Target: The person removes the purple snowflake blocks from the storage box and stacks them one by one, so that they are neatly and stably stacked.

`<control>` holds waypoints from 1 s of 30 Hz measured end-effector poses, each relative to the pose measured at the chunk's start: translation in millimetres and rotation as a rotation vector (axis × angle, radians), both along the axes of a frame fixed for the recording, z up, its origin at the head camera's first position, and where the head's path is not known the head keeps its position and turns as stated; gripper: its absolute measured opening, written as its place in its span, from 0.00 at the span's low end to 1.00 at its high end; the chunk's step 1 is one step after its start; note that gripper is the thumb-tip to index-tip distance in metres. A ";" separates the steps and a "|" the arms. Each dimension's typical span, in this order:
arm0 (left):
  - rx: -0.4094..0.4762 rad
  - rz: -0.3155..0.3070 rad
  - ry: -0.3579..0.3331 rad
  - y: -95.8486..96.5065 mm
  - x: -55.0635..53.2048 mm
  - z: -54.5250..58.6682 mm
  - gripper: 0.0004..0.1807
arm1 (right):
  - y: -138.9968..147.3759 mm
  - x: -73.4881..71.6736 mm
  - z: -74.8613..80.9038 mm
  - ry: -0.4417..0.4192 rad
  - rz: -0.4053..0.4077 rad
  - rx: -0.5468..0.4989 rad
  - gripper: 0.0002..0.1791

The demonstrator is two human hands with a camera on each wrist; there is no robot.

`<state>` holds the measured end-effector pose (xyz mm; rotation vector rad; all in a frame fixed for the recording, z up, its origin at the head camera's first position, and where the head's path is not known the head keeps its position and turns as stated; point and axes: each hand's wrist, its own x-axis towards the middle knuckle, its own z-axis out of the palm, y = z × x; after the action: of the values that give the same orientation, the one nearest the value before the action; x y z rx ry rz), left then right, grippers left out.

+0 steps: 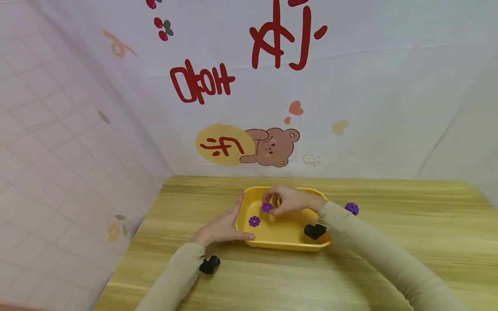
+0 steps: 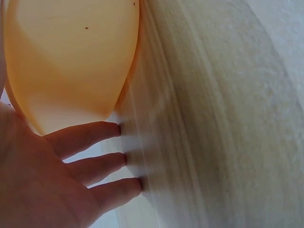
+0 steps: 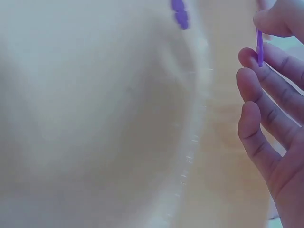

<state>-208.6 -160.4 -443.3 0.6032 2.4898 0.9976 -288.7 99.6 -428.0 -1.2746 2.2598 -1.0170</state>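
A yellow rectangular tray (image 1: pixel 288 246) stands on the table. My left hand (image 1: pixel 221 225) is spread against its left end, thumb by the near corner and a finger along the far-left rim. In the left wrist view that hand's fingers (image 2: pixel 88 137) are straight beside the tray wall. Over the tray's left half, my right hand (image 1: pixel 292 199) pinches a purple notched snowflake disc (image 1: pixel 267 207) between thumb and fingers; the right wrist view shows this disc (image 3: pixel 260 47) edge-on. A second purple disc (image 1: pixel 254 221) lies on the tray floor near the left hand.
To the right of the tray, a purple notched piece (image 1: pixel 352 209) rests on the wooden table (image 1: pixel 179 203). A printed white cloth (image 1: pixel 369 95) hangs behind the table and along its left side. Each wrist carries a black mount (image 1: pixel 210 264).
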 end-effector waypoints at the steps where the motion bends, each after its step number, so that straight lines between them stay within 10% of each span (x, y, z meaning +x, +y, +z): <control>1: -0.006 0.002 0.001 -0.5 0.4 -0.1 0.70 | 1.0 0.2 3.6 0.008 0.003 -0.007 0.17; 30: -0.001 0.006 -0.005 -1.6 -1.2 -2.5 0.70 | 55.4 19.3 28.0 0.075 -0.073 -0.029 0.16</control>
<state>-209.8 -162.0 -445.8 0.5923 2.4891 0.9984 -269.4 154.9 -400.1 -1.2698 2.3721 -1.0474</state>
